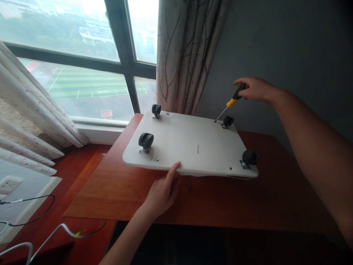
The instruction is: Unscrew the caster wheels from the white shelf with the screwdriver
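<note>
A white board (182, 141) with rounded corners lies on the wooden table, a black caster near each corner. My right hand (252, 88) is closed around the black and yellow handle of a screwdriver (231, 101). The screwdriver slants down to the left, its tip at the board's far edge, just left of the far right caster (228, 120). At the near edge, my left hand (167, 187) touches the board, index finger on top and the other fingers bent below the edge. The near left caster (146, 141) stands left of that hand, the near right caster (249, 158) farther right.
The brown table (110, 195) carries a small thin metal piece (189, 188) in front of the board. Behind stand a window and a patterned curtain (184, 55). Cables (55, 230) hang at the lower left, near a wall socket (10, 185).
</note>
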Available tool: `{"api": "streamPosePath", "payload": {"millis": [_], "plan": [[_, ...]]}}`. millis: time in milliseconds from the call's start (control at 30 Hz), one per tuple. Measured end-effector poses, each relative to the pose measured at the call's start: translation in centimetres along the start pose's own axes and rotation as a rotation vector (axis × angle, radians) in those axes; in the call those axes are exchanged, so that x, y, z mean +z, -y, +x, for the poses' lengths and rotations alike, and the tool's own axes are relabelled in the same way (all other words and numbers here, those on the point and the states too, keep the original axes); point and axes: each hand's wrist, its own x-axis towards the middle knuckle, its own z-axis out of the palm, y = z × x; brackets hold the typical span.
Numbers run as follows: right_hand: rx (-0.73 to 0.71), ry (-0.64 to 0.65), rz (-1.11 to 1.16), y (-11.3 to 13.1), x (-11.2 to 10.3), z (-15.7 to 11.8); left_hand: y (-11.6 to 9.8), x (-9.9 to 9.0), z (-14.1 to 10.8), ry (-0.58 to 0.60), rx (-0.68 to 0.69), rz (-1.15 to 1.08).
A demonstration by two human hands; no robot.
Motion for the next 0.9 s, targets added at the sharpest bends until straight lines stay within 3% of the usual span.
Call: {"api": "streamPosePath", "payload": {"millis": [67,233,400,467,600,733,833,900], "plan": [[0.03,-0.01,-0.046,0.2,-0.1,-0.3,0.0,0.0,0.0,-0.004,0.003,-0.001],[0.087,-0.173,-0.175,1.3,0.1,-1.3,-0.1,-0.1,0.1,-0.007,0.013,0.001],[-0.126,-0.146,0.033,1.1,0.6,-1.0,-0.1,-0.1,0.1,-0.003,0.013,-0.003],[-0.141,-0.148,0.054,1.1,0.7,-0.9,-0.1,-0.1,0.1,0.0,0.006,-0.003],[0.07,-0.169,-0.22,2.0,0.2,-1.5,-0.1,-0.2,0.1,0.008,0.0,-0.006],[0.273,-0.109,-0.462,2.6,-0.4,-2.2,-0.1,-0.1,0.1,0.007,-0.001,-0.003],[0.231,-0.098,-0.424,2.0,-0.5,-2.1,-0.2,-0.1,0.1,0.002,0.0,0.007],[0.15,-0.096,-0.282,1.2,-0.5,-1.8,-0.2,-0.1,0.1,-0.003,0.006,0.009]]}}
